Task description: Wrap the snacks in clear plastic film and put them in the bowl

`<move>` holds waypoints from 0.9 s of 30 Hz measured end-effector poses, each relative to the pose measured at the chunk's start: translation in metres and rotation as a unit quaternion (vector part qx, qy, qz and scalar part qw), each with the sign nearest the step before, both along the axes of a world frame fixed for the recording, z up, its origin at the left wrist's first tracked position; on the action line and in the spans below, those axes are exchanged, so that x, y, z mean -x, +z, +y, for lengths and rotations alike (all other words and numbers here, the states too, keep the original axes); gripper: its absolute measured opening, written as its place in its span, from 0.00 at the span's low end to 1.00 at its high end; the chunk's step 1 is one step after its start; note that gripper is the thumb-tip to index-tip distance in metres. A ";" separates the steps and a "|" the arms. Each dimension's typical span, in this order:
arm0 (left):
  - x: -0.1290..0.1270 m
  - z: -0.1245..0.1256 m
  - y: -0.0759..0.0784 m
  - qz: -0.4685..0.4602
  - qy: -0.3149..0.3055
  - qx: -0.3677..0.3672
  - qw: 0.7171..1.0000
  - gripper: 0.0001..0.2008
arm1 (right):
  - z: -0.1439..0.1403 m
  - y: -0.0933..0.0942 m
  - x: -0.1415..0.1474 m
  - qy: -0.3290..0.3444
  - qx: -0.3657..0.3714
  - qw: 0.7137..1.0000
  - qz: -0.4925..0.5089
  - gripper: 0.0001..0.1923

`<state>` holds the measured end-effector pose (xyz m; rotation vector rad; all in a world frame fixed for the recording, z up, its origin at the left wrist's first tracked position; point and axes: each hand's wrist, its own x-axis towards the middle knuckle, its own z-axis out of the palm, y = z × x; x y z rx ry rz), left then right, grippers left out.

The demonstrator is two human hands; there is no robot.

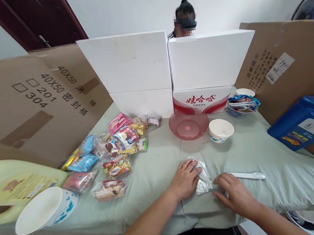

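Green-clothed table (266, 165), item one: clear empty wrapper (202, 175) lying flat near the front edge, my left hand (185, 179) pressing open-palmed on it, right hand (235, 193) open beside it gripping nothing, white plastic knife (250, 176) untouched, snack packets (115, 149) still piled unopened at left.
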<state>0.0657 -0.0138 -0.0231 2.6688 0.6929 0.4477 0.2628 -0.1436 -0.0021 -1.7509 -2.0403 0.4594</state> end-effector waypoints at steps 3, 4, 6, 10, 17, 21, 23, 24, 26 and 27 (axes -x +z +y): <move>0.000 -0.001 0.000 0.004 0.006 0.007 1.000 0.21 | 0.008 -0.008 0.004 -0.081 0.060 0.985 0.141 0.21; 0.000 -0.001 0.000 0.004 0.008 0.009 1.000 0.21 | 0.011 -0.010 0.006 -0.089 0.087 0.975 0.183 0.24; 0.000 -0.002 0.002 0.004 0.005 0.006 1.000 0.22 | 0.016 -0.013 0.011 -0.086 0.137 0.957 0.242 0.27; 0.000 -0.002 0.004 0.006 -0.006 -0.005 1.000 0.22 | 0.022 -0.013 0.015 -0.125 0.164 0.951 0.231 0.27; 0.000 -0.002 0.003 0.019 -0.009 -0.008 1.000 0.23 | 0.019 -0.006 0.021 -0.099 0.148 0.959 0.222 0.27; 0.001 -0.002 0.002 0.022 -0.013 -0.009 1.000 0.24 | 0.017 -0.011 0.022 -0.094 0.187 0.938 0.275 0.29; 0.001 -0.001 0.003 0.026 -0.014 -0.014 0.999 0.24 | 0.017 -0.013 0.020 -0.117 0.195 0.931 0.285 0.25; 0.000 -0.001 0.003 0.028 -0.013 -0.016 0.999 0.24 | 0.017 -0.012 0.019 -0.118 0.193 0.930 0.290 0.23; 0.000 -0.002 0.003 0.035 -0.013 -0.019 0.999 0.25 | 0.016 -0.010 0.018 -0.091 0.201 0.924 0.312 0.23; 0.000 -0.002 0.004 0.038 -0.013 -0.019 0.999 0.25 | 0.015 -0.008 0.017 -0.068 0.217 0.918 0.325 0.24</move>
